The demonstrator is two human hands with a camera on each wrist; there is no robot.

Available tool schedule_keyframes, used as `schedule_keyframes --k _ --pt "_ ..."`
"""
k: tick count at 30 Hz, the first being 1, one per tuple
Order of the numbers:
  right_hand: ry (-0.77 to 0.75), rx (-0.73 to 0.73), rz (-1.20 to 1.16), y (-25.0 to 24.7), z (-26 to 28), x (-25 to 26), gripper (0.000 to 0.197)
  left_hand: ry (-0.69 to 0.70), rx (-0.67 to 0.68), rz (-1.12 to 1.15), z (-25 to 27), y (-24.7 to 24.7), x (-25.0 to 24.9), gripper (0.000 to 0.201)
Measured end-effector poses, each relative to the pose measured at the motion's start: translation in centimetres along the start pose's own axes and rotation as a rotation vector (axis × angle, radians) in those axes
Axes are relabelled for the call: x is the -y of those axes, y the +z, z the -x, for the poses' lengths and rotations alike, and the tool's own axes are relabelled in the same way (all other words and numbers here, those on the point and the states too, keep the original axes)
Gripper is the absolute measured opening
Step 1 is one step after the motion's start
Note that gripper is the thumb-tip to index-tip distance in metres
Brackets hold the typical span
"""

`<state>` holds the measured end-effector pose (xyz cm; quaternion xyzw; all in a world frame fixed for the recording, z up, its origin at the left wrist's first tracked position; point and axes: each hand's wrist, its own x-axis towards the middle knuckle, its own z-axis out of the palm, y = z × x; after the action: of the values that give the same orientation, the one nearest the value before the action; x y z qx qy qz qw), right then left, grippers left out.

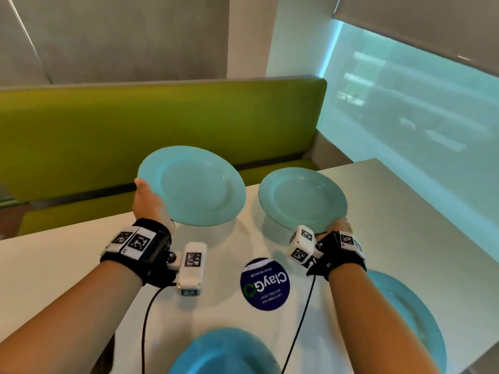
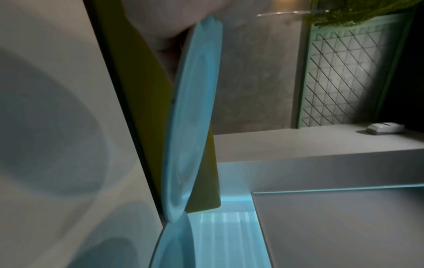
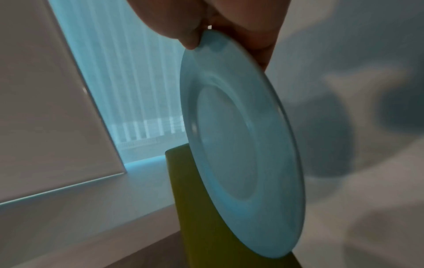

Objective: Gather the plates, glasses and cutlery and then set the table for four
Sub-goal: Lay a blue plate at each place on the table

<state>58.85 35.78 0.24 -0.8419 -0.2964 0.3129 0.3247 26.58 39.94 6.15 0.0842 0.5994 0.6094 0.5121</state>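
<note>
My left hand (image 1: 147, 201) grips the near-left rim of a light blue plate (image 1: 194, 190), held above the far side of the white table (image 1: 67, 263). In the left wrist view that plate (image 2: 192, 117) appears edge-on under my thumb. My right hand (image 1: 337, 228) pinches the near rim of a second blue plate (image 1: 302, 199), also above the table; the right wrist view shows this plate (image 3: 234, 141) between thumb and fingers. Two more blue plates lie on the table: one near the front edge (image 1: 224, 352) and one under my right forearm (image 1: 405, 314).
A green padded bench (image 1: 135, 122) runs along the far side of the table. A round dark blue sticker (image 1: 266, 284) sits mid-table. A window (image 1: 418, 103) lies to the right. No glasses or cutlery are in view.
</note>
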Motion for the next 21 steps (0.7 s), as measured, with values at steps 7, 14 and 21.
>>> schedule_keyframes --k 7,14,21 --pt "-0.069 0.054 0.146 2.0 -1.9 -2.1 0.058 -0.041 -0.033 -0.026 -1.4 0.7 0.9 0.047" --pt "0.029 0.116 0.096 3.5 -4.1 -3.4 0.066 -0.079 -0.021 -0.037 -2.4 0.9 1.6 0.050" --pt "0.289 0.092 -0.323 3.8 -5.5 -3.8 0.053 -0.065 0.010 -0.034 -2.6 1.0 2.3 0.051"
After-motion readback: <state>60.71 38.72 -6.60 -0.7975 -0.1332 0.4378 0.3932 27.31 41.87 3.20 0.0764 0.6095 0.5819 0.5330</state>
